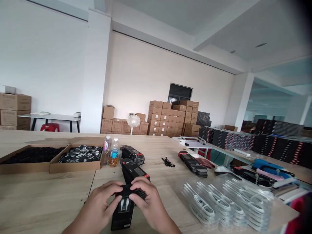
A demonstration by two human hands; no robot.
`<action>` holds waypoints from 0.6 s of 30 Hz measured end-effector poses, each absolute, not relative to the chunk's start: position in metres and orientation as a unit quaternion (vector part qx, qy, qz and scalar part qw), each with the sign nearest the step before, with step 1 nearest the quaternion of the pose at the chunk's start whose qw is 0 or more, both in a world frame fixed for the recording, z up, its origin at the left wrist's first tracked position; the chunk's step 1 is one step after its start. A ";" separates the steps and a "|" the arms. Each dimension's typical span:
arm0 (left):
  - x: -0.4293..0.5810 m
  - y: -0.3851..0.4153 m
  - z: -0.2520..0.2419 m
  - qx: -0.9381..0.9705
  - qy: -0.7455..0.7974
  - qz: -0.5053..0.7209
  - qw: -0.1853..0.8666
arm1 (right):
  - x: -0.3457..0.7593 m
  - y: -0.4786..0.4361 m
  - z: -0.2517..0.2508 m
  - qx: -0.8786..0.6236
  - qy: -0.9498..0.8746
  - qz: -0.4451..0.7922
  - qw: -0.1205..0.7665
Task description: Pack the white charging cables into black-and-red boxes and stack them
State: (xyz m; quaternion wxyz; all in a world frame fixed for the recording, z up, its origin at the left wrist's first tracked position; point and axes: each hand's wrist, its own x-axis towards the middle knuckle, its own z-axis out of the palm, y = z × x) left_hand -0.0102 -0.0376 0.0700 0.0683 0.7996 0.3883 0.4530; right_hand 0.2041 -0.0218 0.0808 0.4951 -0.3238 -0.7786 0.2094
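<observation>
A slim black box (pixel 122 216) stands before me, with a small window in its face showing something pale inside. My left hand (pixel 103 200) pinches the left side of its top end between thumb and fingers. On the right side of that same end, the thumb and fingers of my right hand (pixel 147 196) are closed as well. Just behind my hands lies a stack of flat black-and-red boxes (pixel 134 170). Another banded bundle of black boxes (pixel 133 154) rests farther back. My fingers partly hide the box's top.
Left are two cardboard trays, one with black pieces (pixel 31 154), one with black-and-white pieces (pixel 80 153). Two bottles (pixel 114 152) stand beside them. Small black parts (pixel 168 162) and a box bundle (pixel 193 164) lie right of centre. Bagged white cables (pixel 202 204) fill the near right.
</observation>
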 end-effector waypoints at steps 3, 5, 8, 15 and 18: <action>-0.006 -0.038 0.079 0.785 0.393 0.461 0.131 | 0.202 -0.019 0.087 -0.326 -0.780 0.214 0.489; -0.004 -0.040 0.086 0.772 0.406 0.463 0.157 | 0.202 -0.017 0.092 -0.328 -0.782 0.220 0.483; -0.002 -0.040 0.092 0.765 0.415 0.460 0.176 | 0.202 -0.013 0.097 -0.333 -0.780 0.229 0.477; -0.004 -0.034 0.068 0.769 0.408 0.482 0.100 | 0.214 -0.015 0.098 -0.287 -0.817 0.215 0.452; -0.006 -0.032 0.056 0.767 0.415 0.486 0.060 | 0.220 -0.016 0.093 -0.279 -0.829 0.215 0.435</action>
